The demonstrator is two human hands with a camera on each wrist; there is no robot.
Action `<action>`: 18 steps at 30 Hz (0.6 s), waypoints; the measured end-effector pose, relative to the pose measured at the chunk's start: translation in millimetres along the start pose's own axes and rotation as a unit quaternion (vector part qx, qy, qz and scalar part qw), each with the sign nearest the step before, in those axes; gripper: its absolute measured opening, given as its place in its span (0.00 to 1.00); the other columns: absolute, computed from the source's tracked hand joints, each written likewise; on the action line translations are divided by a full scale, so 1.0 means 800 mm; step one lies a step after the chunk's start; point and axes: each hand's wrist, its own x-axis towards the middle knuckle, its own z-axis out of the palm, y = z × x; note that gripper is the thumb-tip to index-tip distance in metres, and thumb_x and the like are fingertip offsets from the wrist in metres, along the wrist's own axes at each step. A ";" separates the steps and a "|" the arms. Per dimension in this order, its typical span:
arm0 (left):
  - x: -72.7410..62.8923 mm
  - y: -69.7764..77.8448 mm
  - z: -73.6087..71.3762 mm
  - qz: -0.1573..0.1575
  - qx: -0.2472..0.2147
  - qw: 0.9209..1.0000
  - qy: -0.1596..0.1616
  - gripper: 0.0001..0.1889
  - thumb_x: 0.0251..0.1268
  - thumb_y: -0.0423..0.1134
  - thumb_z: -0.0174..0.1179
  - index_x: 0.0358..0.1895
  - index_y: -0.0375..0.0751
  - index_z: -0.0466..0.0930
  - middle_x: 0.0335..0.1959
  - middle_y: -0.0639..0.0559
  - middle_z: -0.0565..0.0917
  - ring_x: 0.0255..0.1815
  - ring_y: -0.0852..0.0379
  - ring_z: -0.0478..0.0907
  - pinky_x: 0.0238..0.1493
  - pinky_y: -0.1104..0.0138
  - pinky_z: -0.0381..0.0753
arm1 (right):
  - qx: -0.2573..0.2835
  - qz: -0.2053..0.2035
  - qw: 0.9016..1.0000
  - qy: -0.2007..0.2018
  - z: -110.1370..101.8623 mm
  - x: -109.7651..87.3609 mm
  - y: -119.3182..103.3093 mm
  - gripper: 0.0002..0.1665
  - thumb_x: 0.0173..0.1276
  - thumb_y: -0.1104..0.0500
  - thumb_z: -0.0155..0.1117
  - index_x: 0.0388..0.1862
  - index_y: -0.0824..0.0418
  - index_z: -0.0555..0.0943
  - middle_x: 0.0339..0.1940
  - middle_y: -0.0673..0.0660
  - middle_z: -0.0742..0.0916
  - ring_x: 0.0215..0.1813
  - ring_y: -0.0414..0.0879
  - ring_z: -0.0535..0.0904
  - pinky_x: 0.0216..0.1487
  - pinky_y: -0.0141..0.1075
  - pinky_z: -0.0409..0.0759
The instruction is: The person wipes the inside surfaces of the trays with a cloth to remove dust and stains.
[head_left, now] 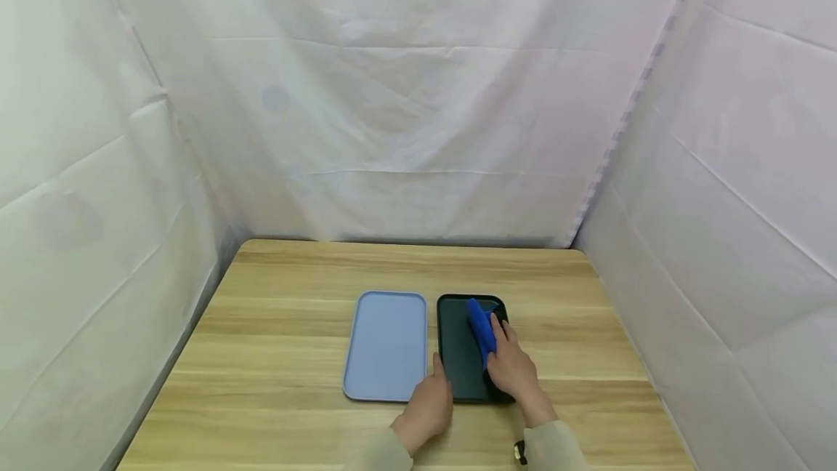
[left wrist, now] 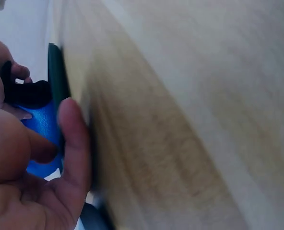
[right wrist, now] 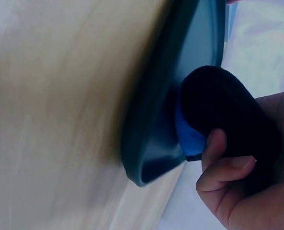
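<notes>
My right hand (head_left: 513,369) grips a long blue-and-black object (head_left: 482,333) over the dark green tray (head_left: 461,369). Its exact kind is unclear. In the right wrist view, the black rounded side of the object (right wrist: 228,110) faces the camera, with a blue part beside the tray (right wrist: 151,139); thumb and fingers curl about it. At the tray's near left edge is my left hand (head_left: 428,402). From the left wrist view, a finger (left wrist: 75,143) lies against the outside of the rim, with the thumb on the other side. Part of the left hand's grip is hidden.
A light blue tray (head_left: 386,347) lies just left of the dark green one on the wood-grain table (head_left: 261,362). White cloth walls (head_left: 418,107) surround the table at the back and sides. A dark watch-like item (head_left: 519,452) shows by the right sleeve.
</notes>
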 end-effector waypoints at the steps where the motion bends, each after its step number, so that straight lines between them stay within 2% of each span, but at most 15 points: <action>1: 0.001 -0.001 0.002 -0.004 0.004 1.000 0.001 0.37 0.75 0.31 0.56 0.78 0.17 0.48 0.18 0.44 0.79 0.16 0.54 0.76 0.20 0.62 0.77 | -0.001 0.001 1.000 -0.003 0.002 0.000 0.000 0.47 0.74 0.62 0.54 0.87 0.49 0.49 0.85 0.69 0.57 0.28 0.53 0.81 0.23 0.42 0.70; 4: 0.005 -0.001 0.006 -0.016 0.010 1.000 -0.001 0.41 0.68 0.27 0.59 0.78 0.18 0.47 0.18 0.44 0.78 0.16 0.56 0.75 0.20 0.62 0.77 | -0.008 0.006 1.000 -0.007 0.004 0.002 -0.003 0.47 0.74 0.60 0.56 0.87 0.45 0.50 0.85 0.69 0.56 0.26 0.51 0.79 0.23 0.41 0.68; 7: 0.007 -0.001 0.007 -0.024 0.007 1.000 -0.001 0.43 0.66 0.26 0.62 0.79 0.19 0.47 0.19 0.44 0.79 0.17 0.56 0.76 0.22 0.62 0.78 | -0.020 0.009 1.000 -0.004 0.005 0.005 -0.007 0.46 0.74 0.57 0.59 0.86 0.44 0.53 0.85 0.69 0.57 0.33 0.56 0.83 0.26 0.44 0.73; 10: 0.009 -0.001 0.009 -0.026 0.005 1.000 -0.003 0.44 0.65 0.26 0.63 0.79 0.20 0.47 0.18 0.45 0.78 0.17 0.55 0.76 0.22 0.61 0.78 | -0.034 0.011 0.999 -0.001 0.004 0.009 -0.010 0.43 0.77 0.51 0.59 0.86 0.44 0.54 0.83 0.70 0.60 0.45 0.64 0.86 0.34 0.51 0.80; 13: 0.010 0.000 0.009 -0.027 0.004 1.000 -0.002 0.45 0.65 0.26 0.64 0.79 0.20 0.47 0.16 0.46 0.77 0.16 0.55 0.75 0.21 0.62 0.77 | -0.047 0.007 0.999 0.004 0.004 0.014 -0.010 0.41 0.79 0.49 0.57 0.86 0.47 0.55 0.83 0.70 0.62 0.47 0.66 0.87 0.37 0.54 0.82; 14: 0.010 0.000 0.010 -0.028 0.005 1.000 -0.002 0.45 0.64 0.26 0.64 0.79 0.20 0.47 0.16 0.47 0.77 0.15 0.55 0.74 0.20 0.62 0.76 | -0.052 0.006 0.999 0.006 0.003 0.016 -0.011 0.40 0.80 0.50 0.57 0.86 0.48 0.55 0.82 0.70 0.63 0.48 0.66 0.87 0.36 0.53 0.82; 18: 0.011 0.000 0.011 -0.026 0.007 1.000 -0.001 0.45 0.63 0.25 0.64 0.80 0.21 0.46 0.15 0.48 0.76 0.15 0.56 0.73 0.19 0.63 0.74 | -0.059 -0.005 0.998 0.015 -0.001 0.026 -0.011 0.39 0.78 0.57 0.54 0.85 0.55 0.56 0.82 0.68 0.66 0.39 0.59 0.85 0.26 0.44 0.74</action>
